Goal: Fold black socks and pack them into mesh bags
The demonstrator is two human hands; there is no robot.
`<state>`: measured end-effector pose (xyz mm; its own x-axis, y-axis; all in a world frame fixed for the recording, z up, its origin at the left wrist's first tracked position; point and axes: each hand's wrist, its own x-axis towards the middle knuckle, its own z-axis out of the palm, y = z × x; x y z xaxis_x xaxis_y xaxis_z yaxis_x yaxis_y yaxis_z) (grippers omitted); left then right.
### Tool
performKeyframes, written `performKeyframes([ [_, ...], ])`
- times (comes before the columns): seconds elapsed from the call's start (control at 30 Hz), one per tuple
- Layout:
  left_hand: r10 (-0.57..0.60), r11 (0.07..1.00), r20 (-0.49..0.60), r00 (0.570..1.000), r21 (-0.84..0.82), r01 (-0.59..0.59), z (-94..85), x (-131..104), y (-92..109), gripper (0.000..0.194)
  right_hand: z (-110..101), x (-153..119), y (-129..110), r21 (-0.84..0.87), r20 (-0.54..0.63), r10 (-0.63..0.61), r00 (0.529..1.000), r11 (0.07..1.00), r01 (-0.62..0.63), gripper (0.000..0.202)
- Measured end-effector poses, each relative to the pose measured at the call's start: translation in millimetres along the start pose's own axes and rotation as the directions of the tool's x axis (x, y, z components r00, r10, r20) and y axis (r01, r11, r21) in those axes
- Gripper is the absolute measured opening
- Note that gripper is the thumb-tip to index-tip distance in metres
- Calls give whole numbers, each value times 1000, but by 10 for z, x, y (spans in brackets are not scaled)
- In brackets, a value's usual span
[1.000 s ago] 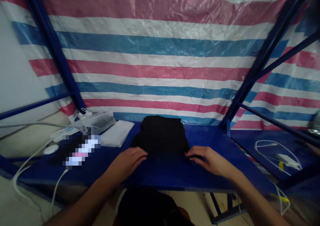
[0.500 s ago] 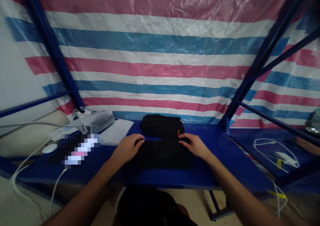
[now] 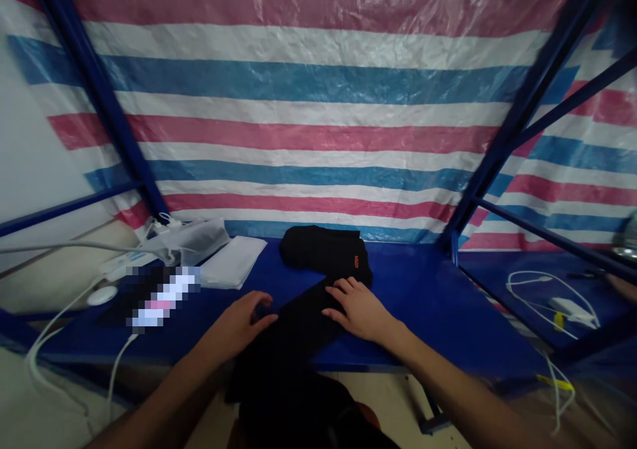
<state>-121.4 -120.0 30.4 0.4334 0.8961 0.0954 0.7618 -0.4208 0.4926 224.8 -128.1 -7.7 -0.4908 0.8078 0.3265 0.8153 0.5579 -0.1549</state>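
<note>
A black cloth [image 3: 298,323] lies slantwise on the blue table [image 3: 418,290], its lower end reaching over the front edge towards my lap. My right hand [image 3: 355,306] rests on its upper right part, palm down with the fingers spread. At the cloth's left edge is my left hand [image 3: 251,320], thumb and fingers apart, the thumb tip near the fabric. Behind the cloth sits a folded black bundle [image 3: 321,249] with small orange lettering at its right end; the cloth's upper end meets it.
On the left are a lit, pixelated device [image 3: 162,300], a white round object [image 3: 102,295], white papers [image 3: 233,262] and cables. Blue frame posts flank a striped sheet [image 3: 308,130]. At right, a white charger [image 3: 572,311] and part of another person's hand [image 3: 622,288] show.
The cloth has turned from lying straight across to slanting down over the front edge. Both hands have opened; my left moved slightly down, my right inward and down onto the cloth.
</note>
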Motion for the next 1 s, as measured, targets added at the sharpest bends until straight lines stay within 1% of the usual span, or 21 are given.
performKeyframes([
  [0.07,217,976,-38,975,22,-217,-16,-315,-2,50,75,33,-79,-16,5,-11,1000,1000,11,58],
  [0.13,432,897,7,902,98,-430,12,-595,-27,79,126,69,-124,-27,22,-9,1000,1000,10,59],
  [0.17,490,857,45,871,160,-490,47,-703,-45,91,139,87,-136,-28,38,-9,999,1000,10,59],
  [0.2,527,816,72,847,235,-528,94,-784,-63,96,144,104,-143,-24,56,-11,998,1000,12,60],
  [0.27,581,720,104,807,397,-570,203,-865,-84,84,134,136,-140,4,96,-19,995,1000,19,61],
  [0.33,668,618,85,739,489,-616,296,-866,-66,75,109,163,-119,62,140,-34,990,998,25,61],
  [0.4,747,578,24,664,468,-668,345,-836,10,70,84,189,-97,143,185,-59,981,989,32,63],
  [0.43,767,590,-22,641,419,-690,355,-824,73,67,74,203,-93,189,206,-76,976,981,36,64],
  [0.47,770,614,-72,634,353,-706,357,-816,152,64,67,217,-97,236,224,-97,970,971,43,65],
  [0.5,755,648,-112,646,279,-709,353,-811,244,62,64,233,-112,283,236,-125,964,957,55,67],
  [0.53,726,687,-142,673,204,-698,344,-805,348,60,65,249,-136,332,242,-162,956,940,76,69],
  [0.6,621,782,-172,765,69,-619,312,-769,569,55,78,285,-203,437,233,-270,934,887,148,75],
  [0.67,461,878,-170,871,-52,-475,251,-664,772,47,104,321,-264,561,199,-392,898,797,223,81],
  [0.73,273,937,-155,949,-181,-299,163,-468,908,41,133,357,-282,703,153,-433,889,680,210,79],
  [0.77,186,945,-139,973,-246,-216,117,-339,939,41,145,376,-268,768,125,-386,914,621,157,73],
  [0.8,119,941,-115,986,-305,-149,75,-196,944,41,152,396,-238,820,97,-288,953,565,87,66],
  [0.83,72,930,-83,994,-354,-97,43,-43,923,43,155,416,-196,859,70,-142,987,512,13,60],
  [0.87,44,920,-55,998,-387,-62,25,113,880,45,153,436,-145,884,49,21,999,465,-53,59],
  [0.9,31,915,-29,999,-402,-40,24,266,822,48,147,455,-90,894,37,162,986,436,-105,62],
  [0.93,25,918,-17,1000,-394,-30,40,412,753,51,141,470,-36,888,32,258,966,436,-146,64],
  [1.0,26,946,-24,999,-322,-33,109,658,608,53,138,485,55,829,49,322,945,515,-218,58],
])
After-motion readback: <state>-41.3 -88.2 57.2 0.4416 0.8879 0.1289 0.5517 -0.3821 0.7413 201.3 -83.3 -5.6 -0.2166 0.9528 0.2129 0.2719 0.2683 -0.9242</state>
